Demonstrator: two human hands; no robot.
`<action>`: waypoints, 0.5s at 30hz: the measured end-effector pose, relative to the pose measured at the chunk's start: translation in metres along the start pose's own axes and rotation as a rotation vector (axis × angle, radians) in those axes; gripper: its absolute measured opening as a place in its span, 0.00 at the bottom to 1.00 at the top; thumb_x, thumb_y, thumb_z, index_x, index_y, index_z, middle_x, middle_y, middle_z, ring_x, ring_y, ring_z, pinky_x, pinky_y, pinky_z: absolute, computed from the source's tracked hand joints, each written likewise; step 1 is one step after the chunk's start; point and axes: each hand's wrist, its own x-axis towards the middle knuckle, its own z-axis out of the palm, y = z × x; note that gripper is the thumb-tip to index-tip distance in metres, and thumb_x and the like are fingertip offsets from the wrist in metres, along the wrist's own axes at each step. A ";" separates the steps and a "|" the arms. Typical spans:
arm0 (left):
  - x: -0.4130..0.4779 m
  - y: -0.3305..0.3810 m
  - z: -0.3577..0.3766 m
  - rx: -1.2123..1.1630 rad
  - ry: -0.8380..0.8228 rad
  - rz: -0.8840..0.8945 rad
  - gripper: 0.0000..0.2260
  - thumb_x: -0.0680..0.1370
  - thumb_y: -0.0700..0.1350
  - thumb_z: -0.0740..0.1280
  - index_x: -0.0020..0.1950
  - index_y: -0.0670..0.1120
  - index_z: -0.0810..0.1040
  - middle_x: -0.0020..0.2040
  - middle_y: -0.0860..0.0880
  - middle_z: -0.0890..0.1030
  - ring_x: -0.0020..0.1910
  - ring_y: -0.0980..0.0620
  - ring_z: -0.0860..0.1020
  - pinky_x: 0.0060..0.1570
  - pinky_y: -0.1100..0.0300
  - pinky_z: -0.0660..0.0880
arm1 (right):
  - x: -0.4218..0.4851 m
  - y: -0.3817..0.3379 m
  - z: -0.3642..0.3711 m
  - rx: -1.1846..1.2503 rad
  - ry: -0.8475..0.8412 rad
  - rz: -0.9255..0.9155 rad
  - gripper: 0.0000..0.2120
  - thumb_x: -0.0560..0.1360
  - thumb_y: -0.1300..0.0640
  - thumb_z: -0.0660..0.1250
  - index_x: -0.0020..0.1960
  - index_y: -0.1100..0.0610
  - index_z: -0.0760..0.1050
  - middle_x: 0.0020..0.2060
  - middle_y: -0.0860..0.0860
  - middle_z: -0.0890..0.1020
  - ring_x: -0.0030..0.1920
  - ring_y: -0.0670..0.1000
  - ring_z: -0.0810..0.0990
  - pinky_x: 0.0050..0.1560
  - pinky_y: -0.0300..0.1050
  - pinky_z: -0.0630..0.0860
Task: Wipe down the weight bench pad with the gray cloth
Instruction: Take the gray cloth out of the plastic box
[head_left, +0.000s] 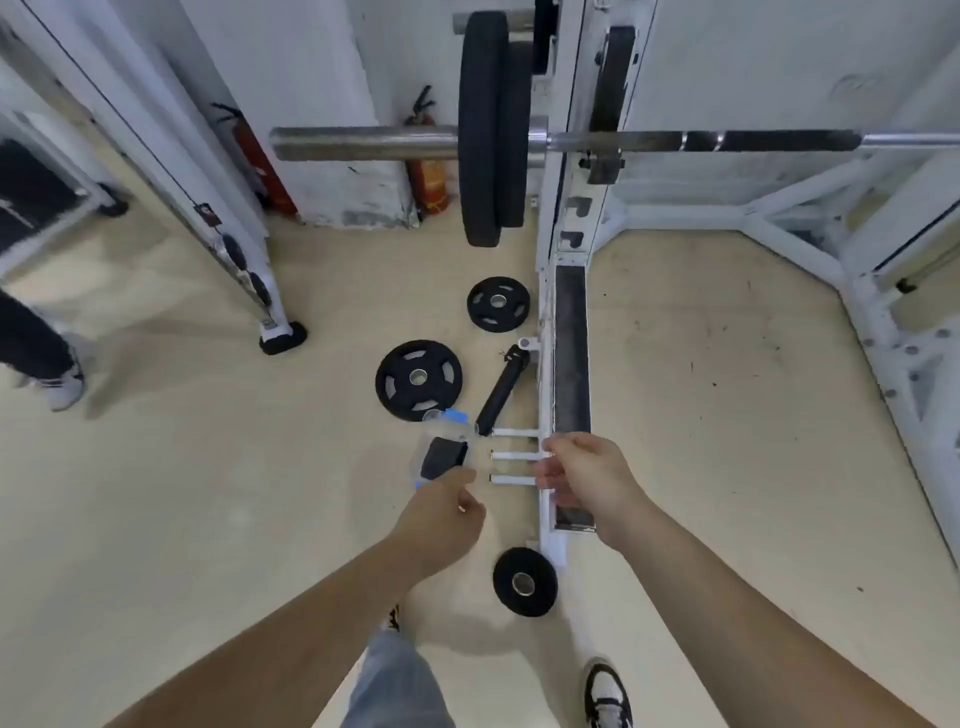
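Note:
My left hand (447, 514) is closed around the lower end of a clear plastic bottle (447, 441) with a blue cap, held over the floor. A dark rectangular patch shows on or through the bottle; I cannot tell whether it is a label or something else. My right hand (587, 478) hovers just right of it, fingers apart and slightly blurred, with nothing in it. It hangs over the white rack's base rail (545, 395). I cannot make out a gray cloth or a bench pad.
A loaded barbell (363, 143) rests across the white rack. Three black weight plates (418, 379) and a black roller (501, 392) lie on the beige floor beside the rail's white pegs (511, 455). Fire extinguishers (428, 171) stand by the wall. Another person's leg (31, 348) is at the far left.

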 end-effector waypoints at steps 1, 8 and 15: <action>0.014 -0.006 -0.011 0.037 -0.015 0.026 0.20 0.81 0.44 0.63 0.73 0.51 0.72 0.48 0.55 0.79 0.41 0.57 0.79 0.37 0.70 0.73 | 0.011 0.001 0.014 0.013 0.031 0.014 0.09 0.81 0.57 0.63 0.53 0.57 0.81 0.36 0.51 0.87 0.32 0.47 0.85 0.49 0.53 0.80; 0.115 -0.077 -0.047 0.182 -0.163 0.025 0.18 0.80 0.44 0.62 0.70 0.49 0.73 0.57 0.53 0.78 0.43 0.56 0.78 0.39 0.65 0.75 | 0.078 0.021 0.098 0.117 0.143 0.106 0.10 0.81 0.54 0.64 0.54 0.59 0.80 0.38 0.55 0.86 0.38 0.53 0.82 0.45 0.49 0.78; 0.225 -0.191 0.013 0.239 -0.203 -0.045 0.22 0.81 0.44 0.63 0.76 0.48 0.69 0.73 0.52 0.70 0.46 0.59 0.77 0.48 0.63 0.73 | 0.197 0.108 0.134 0.122 0.120 0.170 0.11 0.82 0.52 0.63 0.56 0.57 0.80 0.38 0.53 0.87 0.39 0.53 0.84 0.45 0.48 0.80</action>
